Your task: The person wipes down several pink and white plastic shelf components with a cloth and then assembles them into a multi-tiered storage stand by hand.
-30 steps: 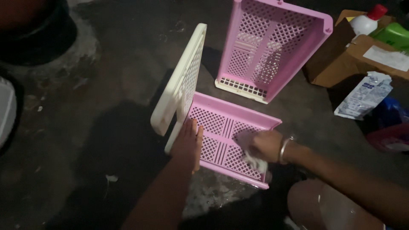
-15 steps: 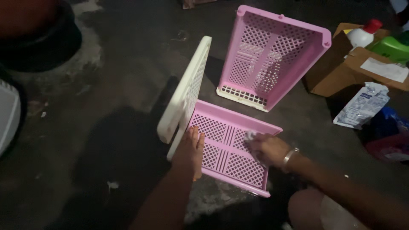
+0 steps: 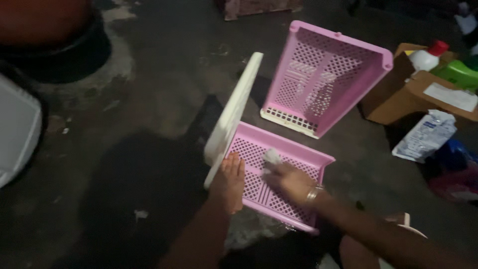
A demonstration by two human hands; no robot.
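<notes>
A pink perforated plastic tray [image 3: 294,149] lies on the dark wet floor in front of me. A cream plastic panel [image 3: 234,112] stands on edge along its left side. My left hand [image 3: 228,182] rests flat on the tray's left edge, against the panel's lower corner. My right hand [image 3: 289,180], with a bangle on the wrist, presses a small white cloth [image 3: 272,156] onto the tray's lattice near its middle. A second pink tray [image 3: 326,74] leans tilted on its edge just beyond.
A cardboard box [image 3: 423,94] at the right holds a white bottle with a red cap [image 3: 427,57] and a green container [image 3: 459,73]. A white packet [image 3: 424,135] lies beside it. A dark round tub [image 3: 55,45] sits at top left, a white object [image 3: 15,132] at the left edge.
My right hand has slid the cloth from the tray's right part toward its middle and far side. The left hand has stayed on the tray's edge. The view has shifted slightly.
</notes>
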